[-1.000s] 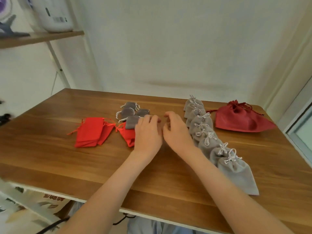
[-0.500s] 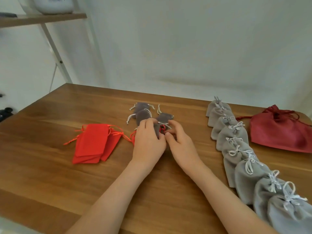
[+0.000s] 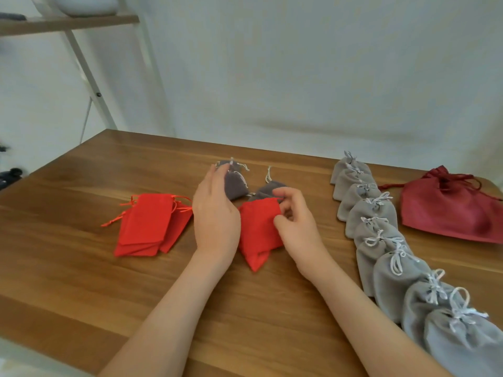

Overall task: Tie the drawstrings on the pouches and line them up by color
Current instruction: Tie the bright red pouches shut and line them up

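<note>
Red pouch (image 3: 258,232) beside left hand (image 3: 216,213), right hand (image 3: 295,221) pinching its top edge

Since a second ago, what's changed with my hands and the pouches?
The hands have parted. The right hand now pinches the mouth of a red pouch, earlier mostly hidden under the left hand, now uncovered between them. The left hand's straight fingers touch a dark grey pouch. The stack of red pouches, the row of tied grey pouches and the dark red bag stayed put.
</note>
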A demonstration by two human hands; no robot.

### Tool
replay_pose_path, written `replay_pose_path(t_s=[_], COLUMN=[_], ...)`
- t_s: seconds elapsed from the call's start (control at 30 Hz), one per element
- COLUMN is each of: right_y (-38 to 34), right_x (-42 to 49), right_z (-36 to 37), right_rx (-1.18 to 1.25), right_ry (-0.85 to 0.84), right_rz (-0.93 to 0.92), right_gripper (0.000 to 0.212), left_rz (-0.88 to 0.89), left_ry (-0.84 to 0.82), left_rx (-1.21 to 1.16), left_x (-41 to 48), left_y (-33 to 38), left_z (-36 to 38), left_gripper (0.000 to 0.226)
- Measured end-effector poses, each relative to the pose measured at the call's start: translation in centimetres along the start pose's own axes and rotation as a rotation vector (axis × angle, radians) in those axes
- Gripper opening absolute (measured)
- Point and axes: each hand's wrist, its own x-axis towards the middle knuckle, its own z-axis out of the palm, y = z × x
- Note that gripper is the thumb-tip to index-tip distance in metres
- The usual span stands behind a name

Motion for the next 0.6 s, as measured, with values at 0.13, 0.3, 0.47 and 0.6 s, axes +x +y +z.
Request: replay_pose_path(t_s=[0.13,0.3,0.47,0.6], right_y=[-0.6,-0.7,-0.3,-0.4], right_x=[0.2,-0.1,0.1,0.3], right_z=[-0.7,-1.1,-1.3,-1.2], right_rx=[0.309,0.359,0.285,0.442], right_ry=[0.228,0.286,0.294,0.337], right_rz=[0.048,0.089,0.196,0.226], right_gripper=[0.04,0.028,0.01,0.034], left_rz=[0.146,0.356,0.288,0.253], left_ry=[-0.082,-0.441,-0.604,-0.583], left_rx=[0.23,0.341,0.415,0.33], left_x=[-0.2,-1.2,-1.3,-1.5], left_y=[-0.6,-0.9,-1.3,-0.6], left_z=[0.4,1.6,1.8,1.3], left_gripper=[0.062,0.052,0.045,0.062])
